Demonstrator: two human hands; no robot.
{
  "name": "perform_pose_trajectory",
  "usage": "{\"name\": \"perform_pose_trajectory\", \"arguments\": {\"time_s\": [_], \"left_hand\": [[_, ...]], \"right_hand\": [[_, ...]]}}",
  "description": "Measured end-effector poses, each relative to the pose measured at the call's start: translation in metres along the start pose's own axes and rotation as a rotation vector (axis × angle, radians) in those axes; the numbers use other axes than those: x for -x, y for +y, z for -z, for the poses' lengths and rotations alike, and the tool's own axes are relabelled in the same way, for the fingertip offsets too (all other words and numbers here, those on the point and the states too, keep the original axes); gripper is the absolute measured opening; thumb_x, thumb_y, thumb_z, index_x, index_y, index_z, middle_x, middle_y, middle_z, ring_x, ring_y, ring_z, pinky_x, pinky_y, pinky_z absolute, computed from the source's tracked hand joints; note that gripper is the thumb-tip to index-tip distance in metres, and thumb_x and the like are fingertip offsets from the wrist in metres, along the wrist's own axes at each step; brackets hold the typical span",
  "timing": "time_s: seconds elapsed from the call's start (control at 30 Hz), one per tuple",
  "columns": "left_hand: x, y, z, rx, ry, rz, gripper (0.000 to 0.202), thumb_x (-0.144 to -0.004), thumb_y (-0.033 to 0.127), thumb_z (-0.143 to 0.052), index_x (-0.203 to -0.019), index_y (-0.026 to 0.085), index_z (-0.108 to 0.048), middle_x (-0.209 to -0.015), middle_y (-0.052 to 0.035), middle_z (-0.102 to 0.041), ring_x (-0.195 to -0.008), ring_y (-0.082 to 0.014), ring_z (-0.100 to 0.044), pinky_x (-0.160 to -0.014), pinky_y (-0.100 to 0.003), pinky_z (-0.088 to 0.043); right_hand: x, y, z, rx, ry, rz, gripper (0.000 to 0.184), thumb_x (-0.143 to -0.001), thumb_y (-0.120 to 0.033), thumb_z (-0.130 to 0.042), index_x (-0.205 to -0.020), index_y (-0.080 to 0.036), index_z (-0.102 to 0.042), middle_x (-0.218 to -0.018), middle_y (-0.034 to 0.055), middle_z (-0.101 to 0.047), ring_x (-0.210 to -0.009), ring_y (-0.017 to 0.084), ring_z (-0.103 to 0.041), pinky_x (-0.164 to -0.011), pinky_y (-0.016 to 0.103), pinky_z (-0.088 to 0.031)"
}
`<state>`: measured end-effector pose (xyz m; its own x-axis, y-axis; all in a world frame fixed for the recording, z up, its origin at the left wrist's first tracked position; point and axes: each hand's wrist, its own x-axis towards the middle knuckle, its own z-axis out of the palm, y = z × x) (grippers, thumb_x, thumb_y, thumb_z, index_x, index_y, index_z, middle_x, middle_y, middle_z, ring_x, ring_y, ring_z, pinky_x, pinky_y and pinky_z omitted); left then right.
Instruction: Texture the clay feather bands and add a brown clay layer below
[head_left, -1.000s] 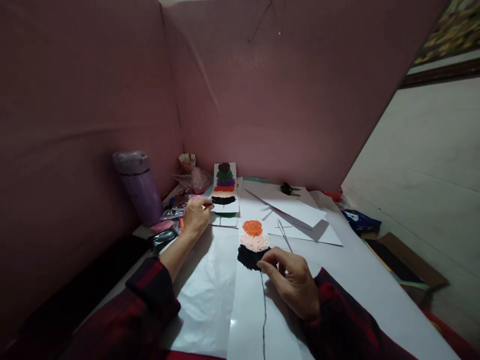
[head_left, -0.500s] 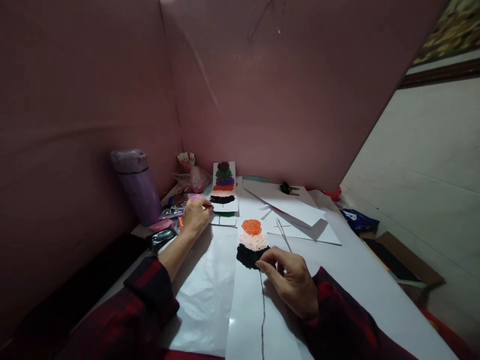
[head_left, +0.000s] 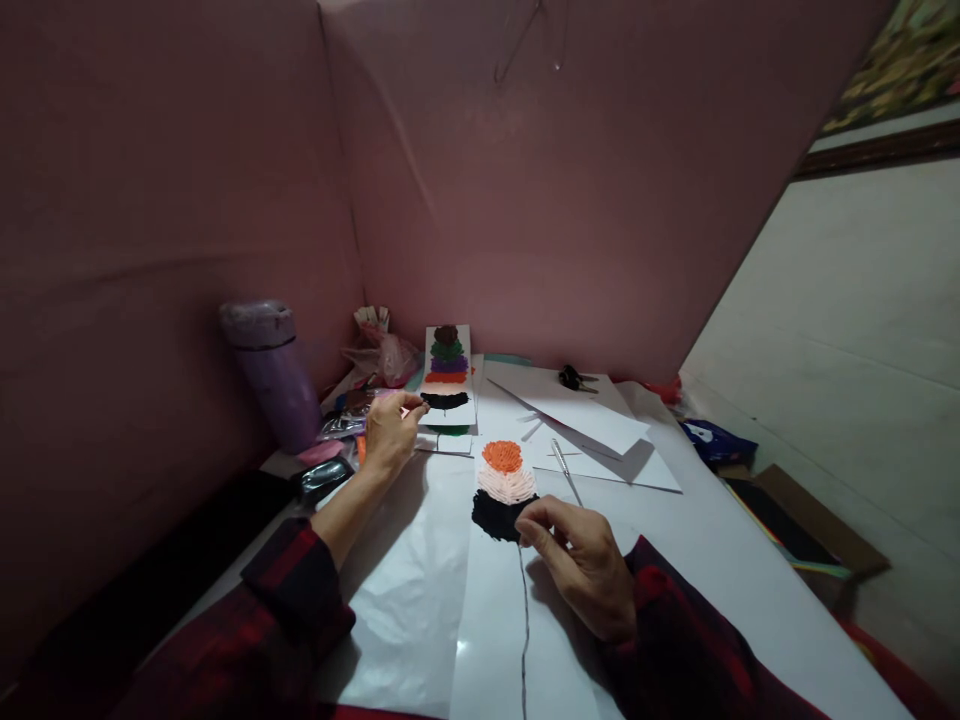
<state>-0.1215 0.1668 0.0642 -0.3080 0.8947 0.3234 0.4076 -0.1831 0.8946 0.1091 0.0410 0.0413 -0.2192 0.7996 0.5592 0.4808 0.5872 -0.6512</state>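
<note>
Our right hand (head_left: 585, 565) is mostly closed, with thumb and forefinger brought together over the right edge of the black patch (head_left: 493, 515) and the other fingers curled in; we cannot tell whether anything small sits in the pinch. Our left hand (head_left: 388, 432) is farther out, thumb and finger also nipped together near the left edge of the card (head_left: 459, 412); what it may have there is too small for us to make out.

The strip (head_left: 491, 620) lies flat, its long axis running away from us, its coloured end pointing towards the pink wall (head_left: 540, 220). From that end we see an orange patch (head_left: 502, 456), then a pale one (head_left: 507, 486), then the black; a dark line (head_left: 526, 620) trails lengthwise back towards us. The strip lies under and to the left of our right hand, which hides part of the black. From our left hand, it lies nearer to us and to the right.

Just right of the strip's far end rests a silver tool (head_left: 565, 470), with loose sheets (head_left: 585, 410) beyond and keys (head_left: 577, 378) behind them. The card, banded in colours, points the same way. Left of it we have a bag (head_left: 390, 355), a black object (head_left: 322, 478) and a purple bottle (head_left: 274, 375).
</note>
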Motion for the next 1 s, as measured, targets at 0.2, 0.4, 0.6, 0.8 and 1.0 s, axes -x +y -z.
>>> {"name": "perform_pose_trajectory", "arguments": {"time_s": [0.2, 0.4, 0.6, 0.8, 1.0], "left_hand": [[0.052, 0.048, -0.005, 0.436, -0.325, 0.246, 0.018, -0.069, 0.023, -0.068, -0.085, 0.014, -0.065, -0.08, -0.0083, -0.069, -0.064, -0.0168, -0.062, -0.055, -0.026, -0.043], [0.102, 0.062, -0.012, 0.898, -0.698, 0.575, 0.034, -0.058, 0.024, -0.086, -0.084, 0.009, -0.071, -0.077, -0.0077, -0.069, -0.062, -0.0122, -0.063, -0.059, -0.022, -0.048], [0.106, 0.055, -0.016, 0.929, -0.693, 0.573, 0.031, -0.059, 0.026, -0.089, -0.077, 0.009, -0.069, -0.07, -0.0056, -0.069, -0.061, -0.0129, -0.065, -0.058, -0.022, -0.048], [0.114, 0.052, -0.017, 0.813, -0.686, 0.527, 0.036, -0.059, 0.034, -0.089, -0.075, 0.01, -0.067, -0.074, -0.0066, -0.071, -0.063, -0.0127, -0.063, -0.06, -0.023, -0.048], [0.116, 0.056, -0.017, 0.7, -0.675, 0.421, 0.043, -0.068, 0.05, -0.079, -0.078, 0.01, -0.066, -0.08, -0.0082, -0.071, -0.065, -0.0136, -0.063, -0.057, -0.023, -0.047]], "right_hand": [[-0.001, -0.001, -0.001, -0.086, 0.142, 0.088, 0.016, -0.093, -0.015, -0.05, -0.091, -0.018, -0.066, -0.076, 0.0033, -0.066, -0.068, 0.015, -0.062, -0.058, 0.024, -0.048], [-0.003, -0.004, -0.001, -0.05, 0.264, 0.113, 0.015, -0.089, -0.013, -0.059, -0.102, -0.02, -0.062, -0.099, 0.0069, -0.063, -0.073, 0.014, -0.061, -0.053, 0.023, -0.048], [-0.002, -0.004, 0.0, -0.065, 0.187, 0.125, 0.012, -0.089, -0.015, -0.059, -0.1, -0.02, -0.063, -0.097, 0.0065, -0.062, -0.072, 0.015, -0.061, -0.051, 0.024, -0.048], [-0.002, -0.007, -0.003, -0.035, 0.21, 0.102, 0.018, -0.085, -0.02, -0.066, -0.101, -0.019, -0.059, -0.091, 0.0046, -0.062, -0.067, 0.014, -0.057, -0.046, 0.023, -0.045], [-0.002, -0.009, -0.003, 0.024, 0.242, 0.154, 0.009, -0.088, -0.012, -0.061, -0.093, -0.019, -0.059, -0.089, 0.0045, -0.063, -0.074, 0.015, -0.061, -0.049, 0.023, -0.045]]}}
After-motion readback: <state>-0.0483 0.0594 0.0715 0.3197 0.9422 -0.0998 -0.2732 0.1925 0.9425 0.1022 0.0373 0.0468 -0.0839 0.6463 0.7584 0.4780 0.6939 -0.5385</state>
